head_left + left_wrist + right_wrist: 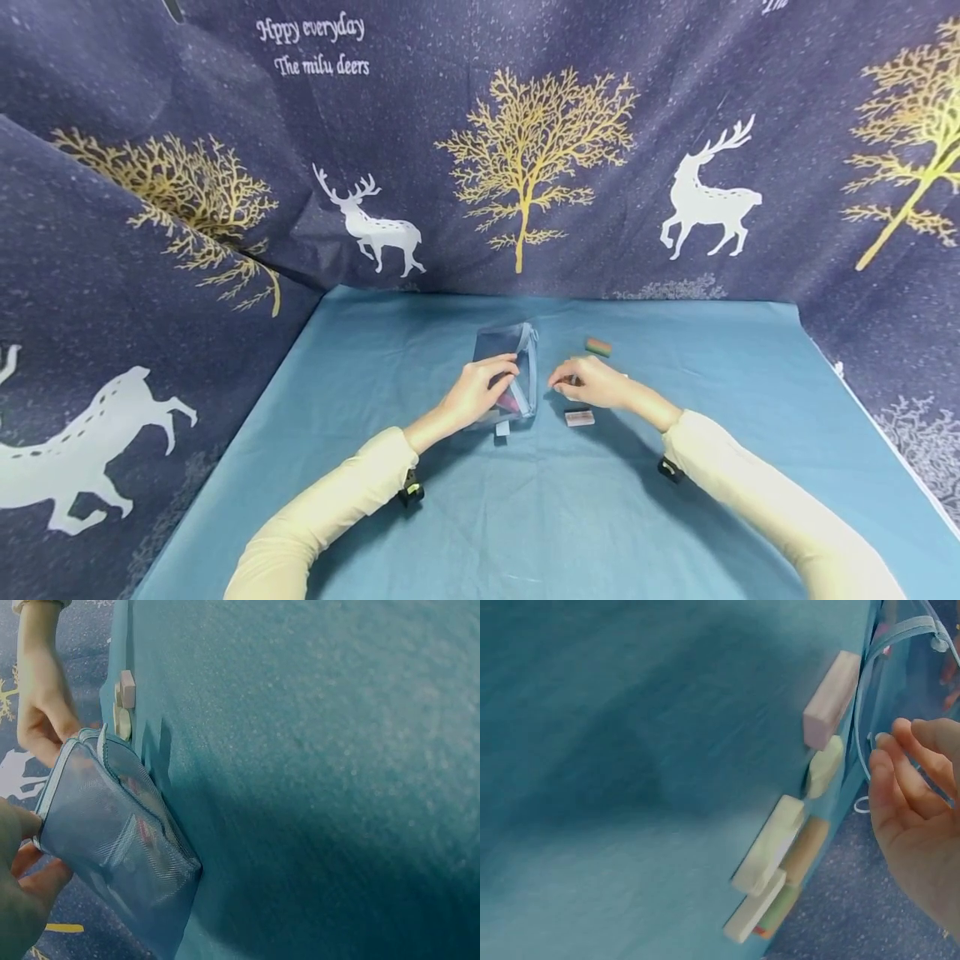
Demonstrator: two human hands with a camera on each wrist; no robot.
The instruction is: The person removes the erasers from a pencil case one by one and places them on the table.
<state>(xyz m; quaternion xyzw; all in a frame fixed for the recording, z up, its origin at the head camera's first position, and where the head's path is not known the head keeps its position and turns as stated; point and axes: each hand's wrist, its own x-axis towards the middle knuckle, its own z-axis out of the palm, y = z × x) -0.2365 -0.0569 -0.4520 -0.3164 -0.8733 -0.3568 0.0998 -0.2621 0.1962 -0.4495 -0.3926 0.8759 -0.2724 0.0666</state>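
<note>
Only the right wrist view clearly shows cream blocks (767, 847).

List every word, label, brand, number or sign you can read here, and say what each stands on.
"Hppy everyday": white print on the dark backdrop cloth, upper left.
"The milu deers": same cloth, just below that.
"The": same cloth, top edge toward the right; cut off, so uncertain.
Marks on the pink block: too small to read.
Mesh pouch: no readable text.

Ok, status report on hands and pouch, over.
Left hand holds pouch. Right hand beside it, seemingly empty. Pouch unzipped. Nothing seen in the way.
</note>
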